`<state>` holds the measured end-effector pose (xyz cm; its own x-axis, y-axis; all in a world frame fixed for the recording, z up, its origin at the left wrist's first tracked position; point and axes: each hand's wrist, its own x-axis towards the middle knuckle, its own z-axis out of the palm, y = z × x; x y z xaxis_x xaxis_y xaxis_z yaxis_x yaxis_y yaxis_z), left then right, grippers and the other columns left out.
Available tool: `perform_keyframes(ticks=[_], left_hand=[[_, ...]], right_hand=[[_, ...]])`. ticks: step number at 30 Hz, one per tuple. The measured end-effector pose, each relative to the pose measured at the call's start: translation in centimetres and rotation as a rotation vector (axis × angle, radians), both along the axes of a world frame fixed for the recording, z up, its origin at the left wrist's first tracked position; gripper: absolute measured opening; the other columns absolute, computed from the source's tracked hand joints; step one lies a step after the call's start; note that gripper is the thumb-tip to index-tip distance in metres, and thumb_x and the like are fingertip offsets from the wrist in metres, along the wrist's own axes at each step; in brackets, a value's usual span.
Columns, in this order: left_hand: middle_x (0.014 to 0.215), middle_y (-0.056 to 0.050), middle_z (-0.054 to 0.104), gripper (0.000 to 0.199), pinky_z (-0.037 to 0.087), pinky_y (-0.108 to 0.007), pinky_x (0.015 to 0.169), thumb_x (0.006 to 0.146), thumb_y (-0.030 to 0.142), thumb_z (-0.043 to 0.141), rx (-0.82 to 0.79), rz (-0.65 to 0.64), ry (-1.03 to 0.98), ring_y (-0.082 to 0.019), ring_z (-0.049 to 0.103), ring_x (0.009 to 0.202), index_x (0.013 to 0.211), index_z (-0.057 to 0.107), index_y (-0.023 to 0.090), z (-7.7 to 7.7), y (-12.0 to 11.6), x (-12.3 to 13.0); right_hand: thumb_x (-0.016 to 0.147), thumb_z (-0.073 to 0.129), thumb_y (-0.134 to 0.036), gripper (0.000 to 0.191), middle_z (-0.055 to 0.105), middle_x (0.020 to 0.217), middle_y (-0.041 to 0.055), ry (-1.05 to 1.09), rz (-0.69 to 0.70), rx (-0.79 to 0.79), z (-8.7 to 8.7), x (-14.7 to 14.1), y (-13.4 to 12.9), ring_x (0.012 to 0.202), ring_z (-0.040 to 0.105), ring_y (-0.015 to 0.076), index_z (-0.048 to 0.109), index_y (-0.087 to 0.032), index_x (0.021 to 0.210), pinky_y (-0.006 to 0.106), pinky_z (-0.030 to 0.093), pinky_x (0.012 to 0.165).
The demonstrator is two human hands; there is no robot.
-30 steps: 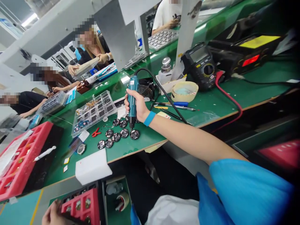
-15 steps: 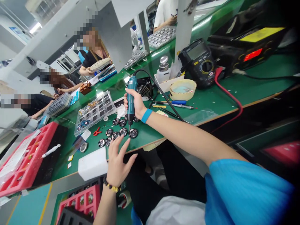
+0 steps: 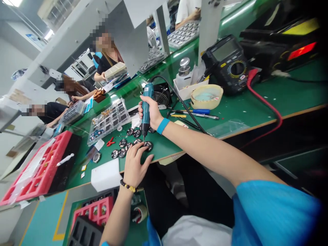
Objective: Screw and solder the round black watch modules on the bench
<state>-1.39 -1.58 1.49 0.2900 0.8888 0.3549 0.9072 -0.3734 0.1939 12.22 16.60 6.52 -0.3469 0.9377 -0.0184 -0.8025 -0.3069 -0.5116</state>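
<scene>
Our green bench (image 3: 166,147) runs beneath all the work, and on it, by our judgement, the step in hand is setting the driver to one round part while the other hand steadies it; any next move from here calls for a plumb tool, light pressure and a part that does not slide. The clear compartment box (image 3: 109,119) lies beyond our left fingers, farther to the left, and the white block (image 3: 105,174) sits behind those fingers, just left of the wrist. Our right forearm comes in from the right, elbow out to the side, and the right hand (image 3: 152,111) has its fingers wrapped round the blue-green electric screwdriver (image 3: 146,112), which stands nearly upright with its nose down. Our left forearm rises from below, and the left hand (image 3: 134,165) is palm down, its fingers parted and gently curved, thumb spread toward us; we see nothing gripped in it. Its leading fingertips reach the edge of the round black part (image 3: 149,146), though we cannot tell whether they press on it. More round parts (image 3: 122,142) are grouped just beyond and to the left of these fingers, some partly hidden. Smallest of all, the thin bit (image 3: 144,139) points down just beyond our left fingertips; whether it is seated in anything is too small to tell.
</scene>
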Motion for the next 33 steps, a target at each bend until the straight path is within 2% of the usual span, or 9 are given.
perform_keyframes(ticks=[4, 8, 10, 16, 22, 28, 33], left_hand=[[0.134, -0.011, 0.066, 0.019, 0.038, -0.055, 0.122, 0.101, 0.036, 0.064, 0.043, 0.027, -0.025, -0.027, 0.059, 0.13, 0.115, 0.063, 0.023, 0.1, 0.4, 0.5], [0.136, -0.011, 0.065, 0.013, 0.034, -0.058, 0.123, 0.103, 0.03, 0.058, 0.016, 0.036, -0.017, -0.028, 0.056, 0.135, 0.113, 0.063, 0.024, 0.2, 0.7, 0.4], [0.138, -0.01, 0.065, 0.014, 0.034, -0.058, 0.124, 0.105, 0.029, 0.055, -0.011, 0.034, -0.022, -0.027, 0.057, 0.135, 0.115, 0.062, 0.024, 0.4, 0.6, -0.1], [0.139, -0.01, 0.065, 0.017, 0.048, -0.047, 0.112, 0.104, 0.029, 0.056, -0.07, 0.033, -0.043, -0.025, 0.059, 0.132, 0.119, 0.062, 0.023, 0.9, 0.3, -2.5], [0.141, -0.011, 0.063, 0.019, 0.047, -0.047, 0.115, 0.104, 0.028, 0.055, -0.106, -0.003, -0.042, -0.024, 0.058, 0.134, 0.121, 0.063, 0.023, 1.3, 0.2, -4.8], [0.15, -0.011, 0.057, 0.025, 0.043, -0.048, 0.12, 0.104, 0.029, 0.055, -0.137, 0.003, -0.071, -0.024, 0.053, 0.142, 0.128, 0.062, 0.024, 1.7, 0.0, -5.1], [0.141, -0.01, 0.064, 0.024, 0.046, -0.046, 0.117, 0.105, 0.032, 0.054, -0.086, 0.056, -0.126, -0.024, 0.058, 0.135, 0.125, 0.065, 0.024, 3.2, 1.9, -6.1]], right_hand=[[0.098, 0.06, -0.045, 0.034, 0.05, 0.057, -0.0027, -0.004, -0.004, -0.006, -0.1, 0.0, 0.0, 0.045, 0.045, 0.0098, 0.055, -0.019, 0.075, 0.021, 0.039, 0.042], [0.094, 0.065, -0.047, 0.034, 0.05, 0.058, -0.0023, 0.0, -0.017, -0.001, -0.2, 0.0, 0.1, 0.046, 0.045, 0.01, 0.055, -0.02, 0.076, 0.021, 0.04, 0.043], [0.093, 0.065, -0.048, 0.034, 0.05, 0.059, -0.0021, 0.0, -0.015, 0.001, -0.2, 0.0, 0.2, 0.047, 0.045, 0.0102, 0.055, -0.02, 0.076, 0.021, 0.04, 0.043], [0.089, 0.07, -0.05, 0.036, 0.048, 0.058, -0.0028, -0.007, -0.031, -0.002, -0.1, 0.1, 0.2, 0.048, 0.042, 0.0111, 0.052, -0.021, 0.075, 0.022, 0.038, 0.043], [0.094, 0.062, -0.044, 0.031, 0.049, 0.059, -0.0018, -0.009, -0.03, -0.028, 0.0, 0.2, 0.3, 0.047, 0.043, 0.0105, 0.055, -0.02, 0.076, 0.021, 0.038, 0.043], [0.093, 0.063, -0.046, 0.033, 0.049, 0.059, -0.0018, -0.008, -0.025, -0.034, 0.2, 0.2, 0.1, 0.047, 0.043, 0.0098, 0.054, -0.02, 0.075, 0.021, 0.038, 0.043], [0.097, 0.057, -0.042, 0.031, 0.048, 0.059, -0.0014, 0.011, -0.02, -0.039, 0.4, 0.4, 0.0, 0.048, 0.043, 0.0104, 0.053, -0.02, 0.075, 0.021, 0.037, 0.043]])
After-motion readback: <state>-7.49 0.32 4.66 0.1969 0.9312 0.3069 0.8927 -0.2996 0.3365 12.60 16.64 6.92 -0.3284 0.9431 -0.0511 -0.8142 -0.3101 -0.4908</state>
